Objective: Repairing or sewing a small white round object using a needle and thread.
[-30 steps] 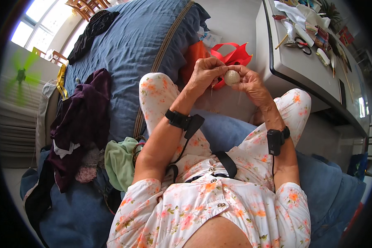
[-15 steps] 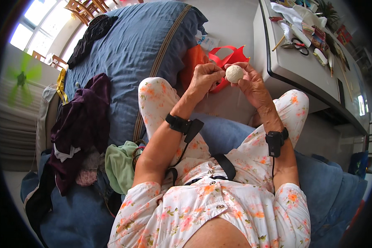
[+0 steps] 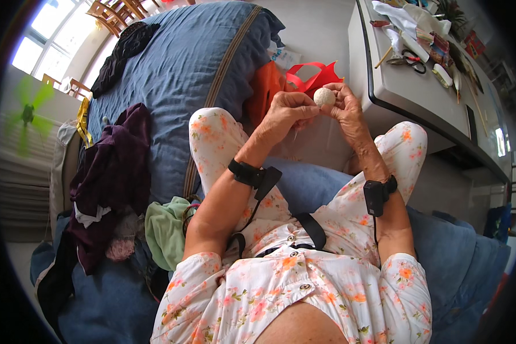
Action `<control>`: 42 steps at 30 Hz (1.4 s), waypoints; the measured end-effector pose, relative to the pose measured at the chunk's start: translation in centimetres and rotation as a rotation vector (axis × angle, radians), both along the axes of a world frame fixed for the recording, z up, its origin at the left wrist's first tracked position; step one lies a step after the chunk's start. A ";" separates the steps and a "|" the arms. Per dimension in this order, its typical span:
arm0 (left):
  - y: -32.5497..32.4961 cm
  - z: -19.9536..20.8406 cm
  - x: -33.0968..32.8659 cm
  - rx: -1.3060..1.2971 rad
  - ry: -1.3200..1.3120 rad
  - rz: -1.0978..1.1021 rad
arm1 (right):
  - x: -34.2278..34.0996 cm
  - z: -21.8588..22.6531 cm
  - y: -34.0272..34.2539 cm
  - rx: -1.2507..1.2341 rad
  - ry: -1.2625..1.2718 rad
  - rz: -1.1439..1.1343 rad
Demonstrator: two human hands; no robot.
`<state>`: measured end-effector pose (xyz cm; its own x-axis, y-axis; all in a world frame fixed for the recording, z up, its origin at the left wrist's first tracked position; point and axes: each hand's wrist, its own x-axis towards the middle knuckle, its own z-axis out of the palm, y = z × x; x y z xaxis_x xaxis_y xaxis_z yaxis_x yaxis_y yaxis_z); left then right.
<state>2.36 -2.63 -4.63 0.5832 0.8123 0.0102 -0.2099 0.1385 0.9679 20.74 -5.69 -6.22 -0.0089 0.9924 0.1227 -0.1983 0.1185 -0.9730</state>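
Observation:
A small cream-coloured ball (image 3: 324,97) is pinched between the fingertips of my right hand (image 3: 346,109), raised in front of my knees. My left hand (image 3: 283,112) is curled shut just left of the ball, its fingertips against it, and a thin pale strand seems to hang below. Both wrists wear black bands with small devices. I sit on a blue seat in floral trousers and top.
A red and orange bag (image 3: 295,82) lies on the floor beyond my hands. A white desk (image 3: 424,97) at the right carries scissors, sticks and small items. A blue bedspread (image 3: 195,74) with piled purple and green clothes (image 3: 117,183) lies at the left.
Both hands have lifted the ball slightly upward and away from me. The ball stays between the fingers of both hands.

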 end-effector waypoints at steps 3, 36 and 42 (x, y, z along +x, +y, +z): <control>0.7 -0.1 -0.6 -0.161 -0.186 0.001 | -0.1 -0.3 0.0 0.003 -0.133 0.036; 0.4 0.2 -0.3 -0.092 -0.080 -0.008 | 0.2 -0.4 0.0 -0.024 -0.215 0.068; 1.8 -0.4 -0.8 -0.071 -0.121 0.074 | -0.3 0.0 -0.4 -0.039 -0.177 0.275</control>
<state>1.55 -0.84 -5.03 0.5195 0.8543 0.0175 -0.3364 0.1857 0.9232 20.41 -6.12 -6.24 -0.2953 0.9537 0.0572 -0.0455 0.0458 -0.9979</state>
